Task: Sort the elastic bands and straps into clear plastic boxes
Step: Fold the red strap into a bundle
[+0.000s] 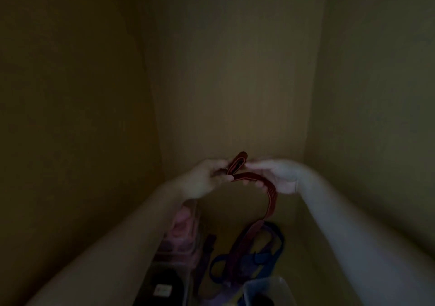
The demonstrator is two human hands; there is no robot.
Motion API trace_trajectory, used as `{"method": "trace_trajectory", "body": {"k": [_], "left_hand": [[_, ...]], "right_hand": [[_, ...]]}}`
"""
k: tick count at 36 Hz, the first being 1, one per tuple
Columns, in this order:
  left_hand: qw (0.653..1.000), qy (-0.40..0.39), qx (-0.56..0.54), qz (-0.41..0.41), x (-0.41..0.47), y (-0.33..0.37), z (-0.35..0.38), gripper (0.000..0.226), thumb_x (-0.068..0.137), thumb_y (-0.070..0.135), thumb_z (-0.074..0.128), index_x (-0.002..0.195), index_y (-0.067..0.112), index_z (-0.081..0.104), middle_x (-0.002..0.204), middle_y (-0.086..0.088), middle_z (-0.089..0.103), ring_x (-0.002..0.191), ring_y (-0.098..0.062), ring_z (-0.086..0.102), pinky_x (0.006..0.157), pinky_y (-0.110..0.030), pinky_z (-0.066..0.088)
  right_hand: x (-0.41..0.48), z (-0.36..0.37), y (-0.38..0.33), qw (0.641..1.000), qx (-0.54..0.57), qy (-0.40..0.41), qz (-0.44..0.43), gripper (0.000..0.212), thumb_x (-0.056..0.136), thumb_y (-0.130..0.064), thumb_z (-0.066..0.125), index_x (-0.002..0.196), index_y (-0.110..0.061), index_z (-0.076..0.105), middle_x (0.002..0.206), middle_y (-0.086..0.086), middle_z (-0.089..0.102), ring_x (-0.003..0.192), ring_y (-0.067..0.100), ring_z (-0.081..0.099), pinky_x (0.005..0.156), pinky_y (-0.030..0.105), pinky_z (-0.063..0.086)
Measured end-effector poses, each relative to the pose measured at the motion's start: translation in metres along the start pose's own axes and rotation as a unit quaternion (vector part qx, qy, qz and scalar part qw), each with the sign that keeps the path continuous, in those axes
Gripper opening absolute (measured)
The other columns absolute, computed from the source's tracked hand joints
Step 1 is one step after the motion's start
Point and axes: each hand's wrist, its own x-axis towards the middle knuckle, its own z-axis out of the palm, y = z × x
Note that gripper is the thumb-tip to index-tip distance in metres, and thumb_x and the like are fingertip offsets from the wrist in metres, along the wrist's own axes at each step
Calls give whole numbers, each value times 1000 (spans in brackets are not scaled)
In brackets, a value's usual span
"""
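Dim tan walls (235, 70) behind; left hand (204, 178) and right hand (283, 176) both gripping folded red strap (257, 179); blue straps (259, 257) heaped below, nearer.

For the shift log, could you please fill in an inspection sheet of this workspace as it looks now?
Surface: wooden shelf floor, dimly lit.
Job's things: red strap held up, its top end folded, its tail hanging to the pile; blue strap loose below; clear box with pink contents on the left; second clear box at the near edge.
Clutter: dark item with a white label.
Hands: left hand and right hand both hold the red strap.
Cables: nothing seen.
Surroundings: plain wooden walls on three sides; picture dark and blurred.
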Motion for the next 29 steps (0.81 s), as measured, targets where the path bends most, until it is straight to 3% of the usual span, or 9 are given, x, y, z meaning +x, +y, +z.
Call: {"method": "trace_trajectory", "body": {"k": [6,8,12,14,16,19,21,24,29], "left_hand": [[985,-38,164,32,0,-7,-11,33,94,13,57,127,14,59,99,17,48,95,0,48,85,-8,33],[983,-41,177,39,1,-6,-9,35,95,12,56,130,15,57,102,13,48,97,-1,47,87,-6,33],[987,-36,157,14,4,-7,-8,34,96,14,55,130,18,57,111,2,50,107,-12,50,94,-16,37],[996,0,87,-5,4,-9,-7,34,95,16,56,129,21,57,113,3,56,105,-10,54,90,-16,39],[995,81,-48,-30,5,-9,-2,42,93,11,59,134,14,52,122,2,60,107,-8,55,86,-10,42],[953,166,-250,-37,7,-12,10,52,84,11,71,133,5,52,118,-4,63,105,-11,59,89,-15,45],[944,151,-294,-15,9,-13,20,42,78,19,74,115,5,61,102,-6,67,99,-16,62,91,-24,47],[926,166,-338,9,12,-11,33,14,82,18,70,92,10,64,78,1,67,81,-11,63,81,-23,48],[910,186,-368,32,17,-10,37,14,82,14,68,93,9,64,80,-1,66,77,-12,61,74,-21,48]], "right_hand": [[8,-3,3,998,61,-26,-3,19,96,-30,55,96,-12,62,78,3,61,68,14,51,49,20,45],[7,-2,1,999,30,-8,-15,17,95,-27,57,95,-11,61,74,3,58,63,14,48,46,21,41],[7,3,-1,997,12,18,-71,6,93,-14,60,88,-12,58,62,2,48,49,11,38,41,21,29],[5,5,-4,996,24,18,-86,7,94,-13,58,87,-12,58,63,1,47,47,10,38,40,19,29],[1,6,-9,995,37,12,-95,6,95,-14,57,90,-11,58,66,3,49,46,8,39,40,18,30],[-4,9,-11,993,64,-22,-102,21,88,-23,63,103,-10,59,73,4,60,47,5,42,41,16,33],[-5,14,-10,990,80,-31,-109,28,81,-28,65,103,-11,59,74,2,62,48,4,43,43,15,34],[-4,21,-10,989,88,-40,-114,23,87,-27,61,104,-11,60,72,-1,60,50,4,43,46,15,34],[-6,24,-13,990,77,-35,-110,35,86,-29,62,114,-9,59,79,1,61,53,5,45,49,17,37]]}}
